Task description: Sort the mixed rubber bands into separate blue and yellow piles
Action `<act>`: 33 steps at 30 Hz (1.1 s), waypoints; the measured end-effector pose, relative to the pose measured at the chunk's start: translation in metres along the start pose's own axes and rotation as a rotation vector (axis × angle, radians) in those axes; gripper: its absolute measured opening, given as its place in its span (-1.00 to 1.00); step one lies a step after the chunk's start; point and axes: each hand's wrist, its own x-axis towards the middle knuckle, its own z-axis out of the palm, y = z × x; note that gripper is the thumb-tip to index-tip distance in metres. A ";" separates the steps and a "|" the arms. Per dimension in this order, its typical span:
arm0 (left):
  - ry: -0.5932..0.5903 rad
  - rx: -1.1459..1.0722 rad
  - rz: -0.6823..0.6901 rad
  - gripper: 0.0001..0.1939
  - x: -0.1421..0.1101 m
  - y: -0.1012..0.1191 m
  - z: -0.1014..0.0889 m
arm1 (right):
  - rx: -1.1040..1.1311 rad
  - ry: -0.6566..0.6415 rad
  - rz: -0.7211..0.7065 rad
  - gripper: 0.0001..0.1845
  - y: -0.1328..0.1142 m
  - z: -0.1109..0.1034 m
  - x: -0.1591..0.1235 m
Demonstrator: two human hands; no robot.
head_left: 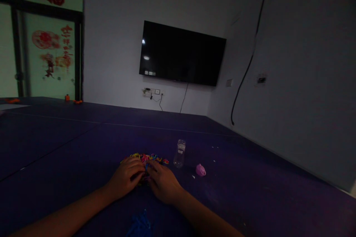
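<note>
A pile of small, brightly coloured loops, looking like rubber bands, lies on the purple surface and is partly hidden under both hands. My left hand rests on its left side, fingers curled inward and pressed into the loops. From the right, my right hand reaches in with bent fingers, its tips close to my left fingertips. Between the fingertips shows a bit of blue; what exactly each hand pinches is too small and dark to make out. Closer to me is a separate heap of blue loops.
A clear, upright bottle stands right of the pile. Beside it lies a pink cap-like piece, with small white scraps nearby. Orange objects sit at the far left edge. A television hangs on the wall behind.
</note>
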 end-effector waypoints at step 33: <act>-0.136 -0.069 0.050 -0.66 -0.006 0.000 0.000 | -0.008 0.045 0.046 -0.73 0.004 0.007 0.001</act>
